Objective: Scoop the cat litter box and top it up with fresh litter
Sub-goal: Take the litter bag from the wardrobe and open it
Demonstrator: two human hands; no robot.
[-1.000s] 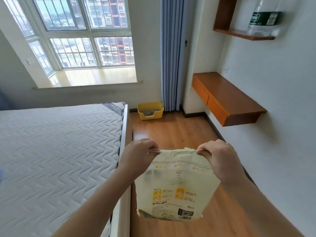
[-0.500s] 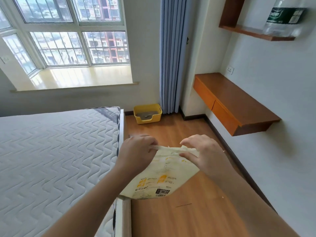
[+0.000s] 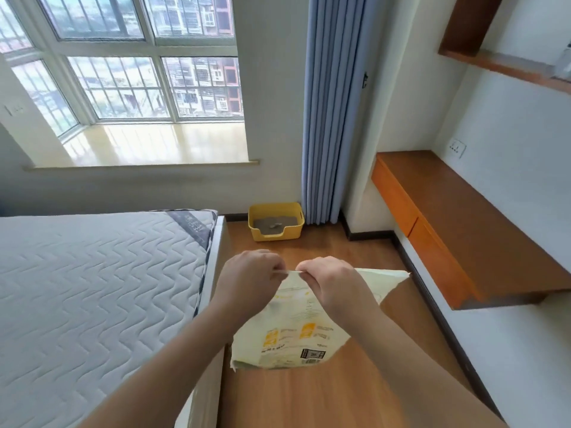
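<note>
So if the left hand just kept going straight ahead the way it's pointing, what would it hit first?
Probably the right hand: the left hand points its knuckles rightward along the bag top, and the two fists pinch that edge almost touching. Depth is hard to judge, so it might slip just past.

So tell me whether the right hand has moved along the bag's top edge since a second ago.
Yes. The right hand has slid leftward along the bag top, now close to the left hand.

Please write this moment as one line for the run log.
left hand: grip on litter bag top | right hand: same | litter box: on floor, far
</note>
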